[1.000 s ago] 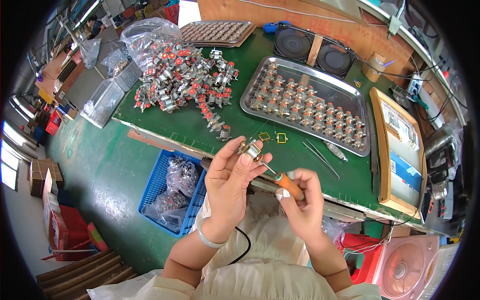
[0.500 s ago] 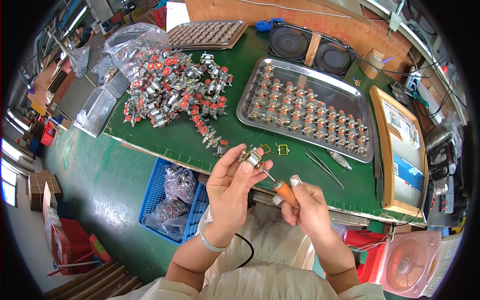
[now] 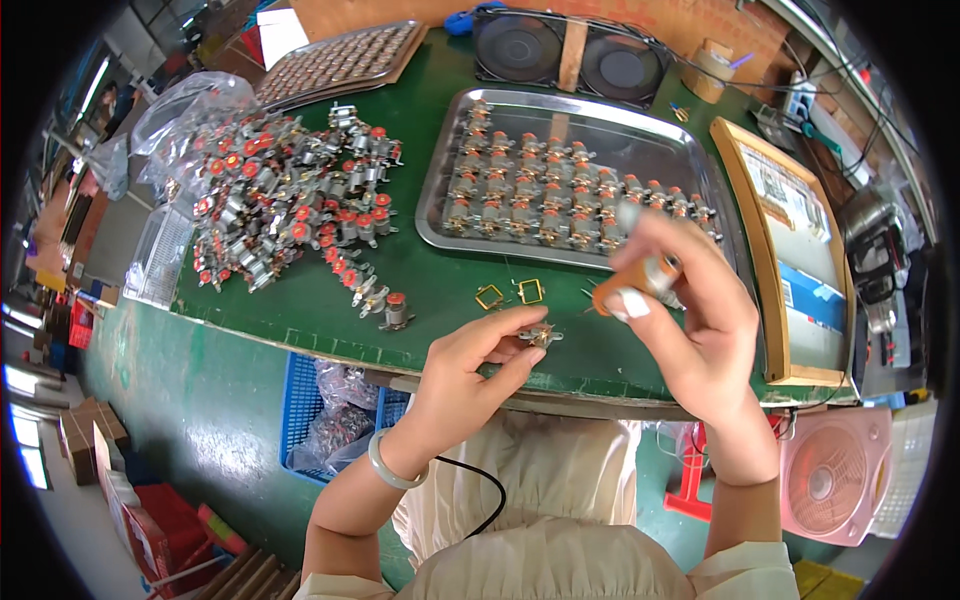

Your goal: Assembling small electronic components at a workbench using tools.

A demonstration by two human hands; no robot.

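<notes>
- The left hand (image 3: 470,375) pinches a small metal part (image 3: 541,336) between thumb and fingertips, just above the near edge of the green surface (image 3: 300,310).
- The right hand (image 3: 695,320) is closed around an orange-handled tool (image 3: 640,283), lifted up over the surface.
- Two little yellow square rings (image 3: 510,293) lie on the surface just beyond the small part.
- Behind them sits a shiny metal tray (image 3: 440,215) full of small parts in rows.
- A big pile of metal parts with red caps (image 3: 290,215) lies to the left.
- A blue basket (image 3: 300,400) sits below the surface.
</notes>
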